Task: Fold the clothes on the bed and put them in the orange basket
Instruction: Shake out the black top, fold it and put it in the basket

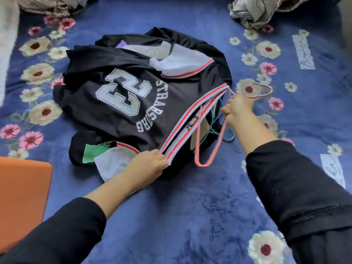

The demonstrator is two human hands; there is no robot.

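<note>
A pile of dark clothes lies in the middle of the bed (190,216), on a blue blanket with a flower pattern. On top of the pile is a black jersey (85,103) with a big grey number 23 and curved white letters. Its striped hem (190,119), white with red lines, runs at a slant along the right side of the pile.

The left hand (150,164) is at the near end of this hem. Its fingers are curled around the edge of the cloth and grip it. The right hand (239,109) is at the right side of the pile, near the far end of the hem. It is closed around thin clothes hangers. The pink hanger (202,165) is the clearest: its hook points to the far right and its long loop hangs towards the near side. A green hanger (215,131) and a blue hanger (231,139) show beside it, partly under the clothes. Both arms wear black sleeves.

The orange basket (22,187) is at the near left edge; only a part of it is seen, and it stands apart from the pile. Crumpled light cloth (257,12) lies at the far right.
</note>
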